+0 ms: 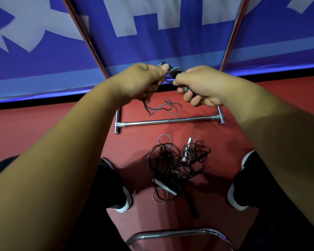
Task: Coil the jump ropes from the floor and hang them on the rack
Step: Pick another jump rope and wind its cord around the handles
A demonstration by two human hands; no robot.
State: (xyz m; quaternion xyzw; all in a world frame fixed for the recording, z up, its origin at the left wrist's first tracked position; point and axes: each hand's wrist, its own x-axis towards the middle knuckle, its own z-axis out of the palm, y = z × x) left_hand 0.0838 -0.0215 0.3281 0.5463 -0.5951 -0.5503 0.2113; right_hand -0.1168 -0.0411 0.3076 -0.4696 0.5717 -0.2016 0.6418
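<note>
The left grip [143, 82] and the right grip [201, 86] are curled tight round one gray jump rope [172, 71], held up above the rack [167, 121]. Its loose loops hang down toward the rack's low bar. A messy pile of ropes [176, 165] lies on the red floor [134, 142] in front of the rack

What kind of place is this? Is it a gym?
Probably a gym or sports hall. There is a red sports-style floor, a big blue banner with white shapes along the wall, and a tangle of jump ropes lying near a metal rack.
</note>
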